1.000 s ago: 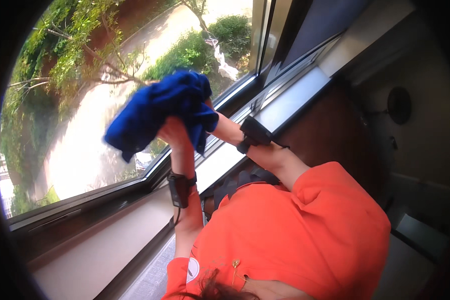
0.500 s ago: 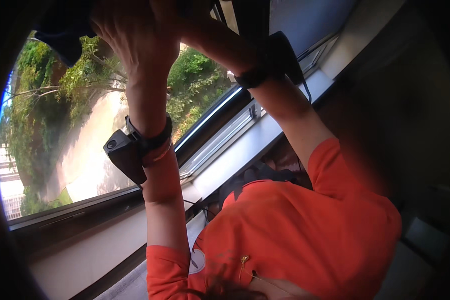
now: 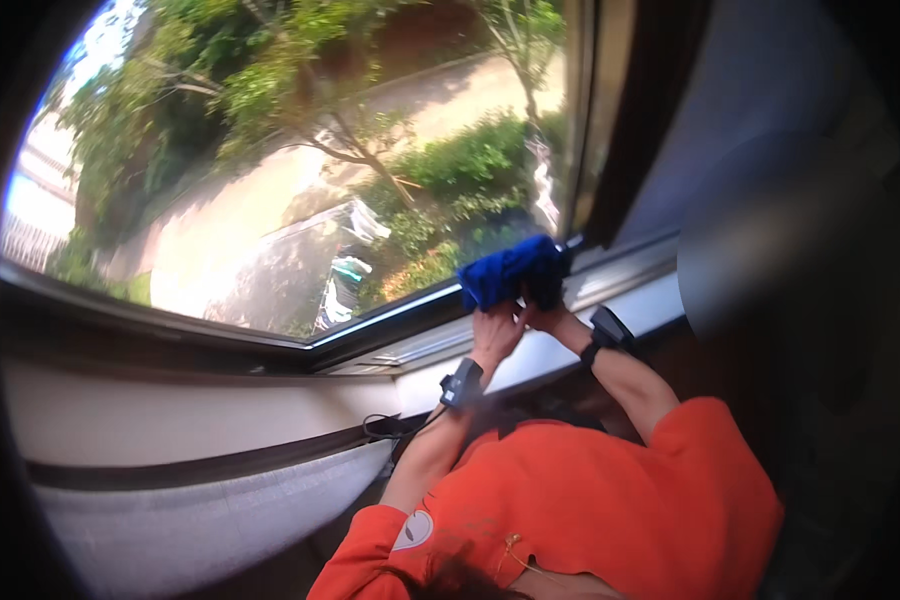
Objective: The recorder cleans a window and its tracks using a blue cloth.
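Note:
A bunched blue cloth (image 3: 510, 272) lies against the lower right part of the window pane, just above the frame. My left hand (image 3: 498, 332) grips its near edge from below, with the fingertips partly covered by the folds. Close beside it, my right hand (image 3: 544, 316) holds the same cloth at its right end. Most of the right fingers are hidden under the fabric. The two hands touch or nearly touch each other.
The window glass (image 3: 230, 235) shows trees and a path outside. A dark frame (image 3: 150, 325) edges it, with a pale sill (image 3: 630, 300) below. Each wrist carries a black strapped device, and a cable (image 3: 380, 425) loops near the left forearm. A whitish fabric panel (image 3: 220, 520) stands at lower left.
Both hands have come down from high at the top of the view to the lower window edge, bringing the blue cloth with them. The view has shifted, showing more of the pane.

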Demonstrator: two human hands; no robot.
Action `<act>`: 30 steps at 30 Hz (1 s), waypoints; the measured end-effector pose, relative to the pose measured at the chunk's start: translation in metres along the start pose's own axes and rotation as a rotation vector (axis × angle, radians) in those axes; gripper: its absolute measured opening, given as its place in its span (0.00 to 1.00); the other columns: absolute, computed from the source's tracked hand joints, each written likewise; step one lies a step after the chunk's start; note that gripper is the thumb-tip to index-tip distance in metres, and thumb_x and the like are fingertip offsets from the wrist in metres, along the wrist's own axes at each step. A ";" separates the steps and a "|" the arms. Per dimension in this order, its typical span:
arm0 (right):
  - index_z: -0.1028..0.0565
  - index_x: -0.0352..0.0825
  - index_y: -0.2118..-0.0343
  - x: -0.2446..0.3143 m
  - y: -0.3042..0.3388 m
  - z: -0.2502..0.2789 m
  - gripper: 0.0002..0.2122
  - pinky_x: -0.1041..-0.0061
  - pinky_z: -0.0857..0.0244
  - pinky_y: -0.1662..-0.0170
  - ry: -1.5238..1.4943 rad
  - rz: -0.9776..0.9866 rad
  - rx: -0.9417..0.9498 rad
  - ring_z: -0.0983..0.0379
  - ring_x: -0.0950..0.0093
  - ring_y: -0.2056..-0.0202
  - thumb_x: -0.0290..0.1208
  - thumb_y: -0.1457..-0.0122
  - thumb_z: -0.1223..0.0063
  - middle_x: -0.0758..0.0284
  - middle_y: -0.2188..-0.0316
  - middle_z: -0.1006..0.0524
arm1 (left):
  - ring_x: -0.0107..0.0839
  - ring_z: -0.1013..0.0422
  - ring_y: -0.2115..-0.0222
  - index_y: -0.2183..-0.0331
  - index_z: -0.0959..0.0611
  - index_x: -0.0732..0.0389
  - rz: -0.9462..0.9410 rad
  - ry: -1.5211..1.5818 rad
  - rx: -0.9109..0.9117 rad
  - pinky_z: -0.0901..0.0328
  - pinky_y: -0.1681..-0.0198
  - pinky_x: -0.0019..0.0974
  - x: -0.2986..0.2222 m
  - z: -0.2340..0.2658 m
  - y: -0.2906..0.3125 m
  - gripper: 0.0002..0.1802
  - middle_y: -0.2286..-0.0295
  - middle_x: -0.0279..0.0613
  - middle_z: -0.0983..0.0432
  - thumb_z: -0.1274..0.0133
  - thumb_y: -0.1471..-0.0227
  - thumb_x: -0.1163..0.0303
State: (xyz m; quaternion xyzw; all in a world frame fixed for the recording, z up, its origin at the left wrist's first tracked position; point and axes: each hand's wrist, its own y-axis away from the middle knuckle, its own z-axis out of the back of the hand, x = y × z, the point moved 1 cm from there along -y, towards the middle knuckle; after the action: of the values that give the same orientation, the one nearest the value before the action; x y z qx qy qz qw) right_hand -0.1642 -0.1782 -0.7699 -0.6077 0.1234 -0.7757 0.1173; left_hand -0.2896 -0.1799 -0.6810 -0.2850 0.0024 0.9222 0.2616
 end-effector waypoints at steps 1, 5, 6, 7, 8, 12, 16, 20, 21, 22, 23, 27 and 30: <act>0.35 0.39 0.50 0.033 -0.020 0.014 0.23 0.65 0.46 0.47 0.716 0.351 -0.030 0.39 0.67 0.49 0.43 0.47 0.52 0.65 0.51 0.33 | 0.46 0.33 0.64 0.79 0.20 0.59 -0.063 0.009 -0.095 0.41 0.59 0.45 -0.001 0.006 -0.002 0.17 0.68 0.48 0.27 0.49 0.53 0.54; 0.31 0.39 0.54 0.128 -0.112 0.043 0.20 0.66 0.42 0.52 0.563 0.563 -0.137 0.35 0.68 0.54 0.38 0.50 0.48 0.66 0.56 0.30 | 0.52 0.49 0.47 0.50 0.33 0.58 -0.321 0.174 -0.554 0.55 0.45 0.51 -0.054 0.097 -0.029 0.34 0.50 0.54 0.43 0.44 0.58 0.57; 0.30 0.39 0.55 0.166 -0.136 0.044 0.19 0.67 0.41 0.53 0.535 0.665 -0.183 0.34 0.69 0.56 0.37 0.51 0.46 0.66 0.57 0.29 | 0.54 0.51 0.46 0.48 0.36 0.59 -0.305 0.169 -0.622 0.57 0.44 0.50 -0.062 0.113 -0.035 0.36 0.49 0.57 0.45 0.45 0.58 0.56; 0.29 0.39 0.56 0.202 -0.156 0.044 0.18 0.67 0.40 0.55 0.533 0.796 -0.238 0.32 0.69 0.57 0.36 0.52 0.45 0.66 0.58 0.28 | 0.56 0.53 0.45 0.47 0.39 0.63 -0.329 0.193 -0.649 0.58 0.43 0.50 -0.071 0.144 -0.039 0.37 0.49 0.59 0.45 0.47 0.56 0.58; 0.27 0.38 0.60 0.270 -0.168 0.024 0.16 0.69 0.40 0.57 0.447 1.009 -0.191 0.32 0.70 0.60 0.34 0.52 0.45 0.66 0.61 0.27 | 0.56 0.52 0.45 0.47 0.40 0.65 -0.277 0.144 -0.761 0.58 0.43 0.50 -0.059 0.177 -0.029 0.37 0.49 0.60 0.46 0.48 0.55 0.59; 0.25 0.32 0.67 0.430 -0.194 -0.028 0.10 0.74 0.37 0.61 -0.032 1.208 -0.134 0.30 0.72 0.66 0.30 0.51 0.45 0.65 0.68 0.26 | 0.57 0.49 0.47 0.49 0.40 0.69 -0.336 0.247 -0.979 0.54 0.45 0.49 -0.057 0.290 -0.022 0.31 0.51 0.62 0.44 0.52 0.51 0.64; 0.29 0.27 0.61 0.464 -0.224 -0.064 0.13 0.73 0.37 0.55 -0.245 1.132 -0.246 0.30 0.73 0.60 0.28 0.48 0.47 0.63 0.63 0.27 | 0.52 0.35 0.62 0.60 0.30 0.68 -0.242 0.211 -1.034 0.42 0.59 0.47 -0.060 0.374 -0.020 0.17 0.65 0.58 0.32 0.53 0.48 0.66; 0.37 0.26 0.49 0.500 -0.247 -0.104 0.20 0.71 0.43 0.47 -0.622 1.078 -0.017 0.34 0.72 0.52 0.25 0.45 0.50 0.61 0.53 0.31 | 0.52 0.32 0.74 0.68 0.28 0.67 -0.306 0.166 -1.199 0.39 0.70 0.43 -0.049 0.444 -0.014 0.14 0.77 0.56 0.30 0.51 0.48 0.63; 0.38 0.27 0.48 0.513 -0.249 -0.116 0.21 0.71 0.44 0.46 -0.644 1.103 0.100 0.35 0.72 0.51 0.25 0.44 0.51 0.60 0.51 0.32 | 0.52 0.32 0.74 0.68 0.28 0.67 -0.290 0.152 -1.211 0.39 0.70 0.43 -0.048 0.462 -0.003 0.14 0.77 0.56 0.30 0.51 0.48 0.63; 0.37 0.28 0.49 0.524 -0.249 -0.126 0.19 0.71 0.43 0.46 -0.259 1.186 -0.178 0.36 0.73 0.49 0.25 0.44 0.53 0.63 0.52 0.31 | 0.53 0.32 0.74 0.69 0.28 0.67 -0.327 0.102 -1.289 0.39 0.70 0.44 -0.046 0.477 0.000 0.15 0.77 0.56 0.30 0.52 0.48 0.62; 0.37 0.28 0.49 0.534 -0.257 -0.133 0.19 0.71 0.43 0.46 -0.251 1.176 -0.175 0.36 0.73 0.49 0.25 0.44 0.53 0.63 0.52 0.31 | 0.54 0.32 0.75 0.70 0.28 0.67 -0.361 0.052 -1.364 0.38 0.71 0.45 -0.041 0.493 0.000 0.16 0.78 0.57 0.29 0.52 0.48 0.61; 0.32 0.31 0.55 0.588 -0.308 -0.135 0.14 0.81 0.41 0.51 0.991 1.456 -0.660 0.35 0.75 0.54 0.23 0.46 0.56 0.65 0.57 0.30 | 0.51 0.31 0.80 0.74 0.27 0.66 -0.467 -0.581 -1.756 0.38 0.77 0.47 -0.050 0.594 -0.013 0.16 0.83 0.55 0.31 0.53 0.49 0.60; 0.29 0.34 0.58 0.660 -0.319 -0.157 0.13 0.76 0.37 0.57 1.082 1.172 -0.662 0.31 0.74 0.59 0.28 0.47 0.53 0.61 0.61 0.27 | 0.61 0.39 0.55 0.57 0.33 0.76 -0.254 -0.326 -1.350 0.45 0.48 0.49 -0.073 0.669 0.001 0.33 0.55 0.70 0.39 0.59 0.47 0.51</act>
State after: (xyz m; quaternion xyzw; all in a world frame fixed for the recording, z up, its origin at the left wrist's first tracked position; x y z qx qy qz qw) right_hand -0.4813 -0.0889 -0.0961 0.0042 0.6754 -0.6971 0.2406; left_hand -0.5895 -0.1127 -0.0820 -0.2413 -0.6427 0.7154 0.1303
